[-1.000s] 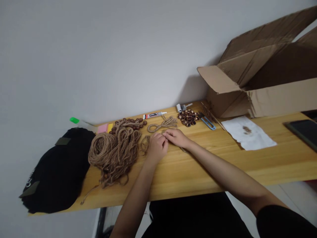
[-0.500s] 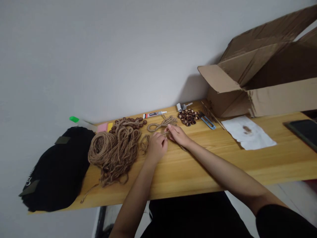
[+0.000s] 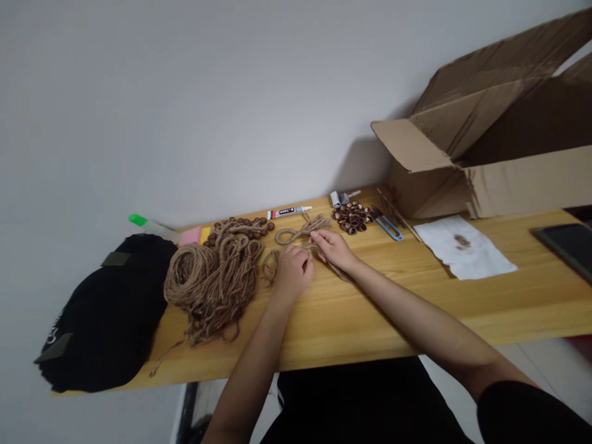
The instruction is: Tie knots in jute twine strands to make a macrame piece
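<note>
My left hand [image 3: 294, 271] is closed on a length of brown twine [image 3: 311, 248] over the middle of the table. The same twine runs into my right hand [image 3: 332, 248], whose thumb and fingers pinch it; loose strands trail beneath that wrist. Just behind the hands lies a looped twine piece [image 3: 303, 230] with a frayed tassel end. A small coil of twine [image 3: 271, 266] rests left of my left hand. Further left sits a large tangled heap of twine [image 3: 222, 283] beside a wound roll of twine [image 3: 190, 271]. My fingertips partly hide the grip.
Along the wall lie brown beads [image 3: 263, 227], a glue tube [image 3: 289, 212], cut nut-shell rings [image 3: 352, 217] and blue thread snips [image 3: 388, 226]. A cardboard box [image 3: 522, 179], a stained tissue [image 3: 467, 250] and a phone [image 3: 567, 243] are at right. A black bag [image 3: 111, 314] occupies the left end.
My right hand has shifted slightly, and a little more twine shows between the two hands. Both hands keep hold of it.
</note>
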Motion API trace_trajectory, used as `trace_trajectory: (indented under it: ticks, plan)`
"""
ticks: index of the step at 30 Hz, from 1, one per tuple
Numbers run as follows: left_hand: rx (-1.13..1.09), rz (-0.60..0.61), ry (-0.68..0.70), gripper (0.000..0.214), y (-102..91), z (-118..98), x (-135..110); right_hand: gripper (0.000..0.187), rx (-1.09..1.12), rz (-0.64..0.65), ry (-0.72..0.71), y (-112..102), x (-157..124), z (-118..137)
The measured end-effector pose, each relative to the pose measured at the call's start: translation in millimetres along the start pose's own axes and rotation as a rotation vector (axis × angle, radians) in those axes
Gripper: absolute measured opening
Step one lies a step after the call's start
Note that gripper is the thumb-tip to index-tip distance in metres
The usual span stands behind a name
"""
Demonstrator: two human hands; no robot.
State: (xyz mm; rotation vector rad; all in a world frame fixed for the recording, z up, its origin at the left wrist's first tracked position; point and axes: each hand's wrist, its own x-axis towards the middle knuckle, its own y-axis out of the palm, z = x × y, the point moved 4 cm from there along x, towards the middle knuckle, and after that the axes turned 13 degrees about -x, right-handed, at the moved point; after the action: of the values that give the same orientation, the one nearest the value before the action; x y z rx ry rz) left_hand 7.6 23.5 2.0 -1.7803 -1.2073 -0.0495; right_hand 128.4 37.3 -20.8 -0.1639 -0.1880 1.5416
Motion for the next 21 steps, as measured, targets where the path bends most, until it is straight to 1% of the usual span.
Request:
trace_trajectory:
  ticks: [6,10,15,21]
  plan:
    - [-0.017,-0.025,-0.004,0.023,-1.5,-1.6,0.1,0.039,0.019,-0.006,-0.029,0.1,0.7,-1.6]
    - [-0.037,-0.036,-0.01,0.024,-2.4,-2.0,-0.1,0.037,-0.022,-0.013,-0.053,-0.7,1.3,-1.4]
    - [-0.075,-0.053,-0.01,0.024,-3.9,-1.3,0.6,0.034,-0.045,-0.015,-0.048,-0.2,0.5,-0.3]
    - [-0.147,-0.071,0.022,0.024,-6.0,-1.3,1.6,0.031,-0.095,-0.059,-0.061,-1.3,-0.4,0.0]
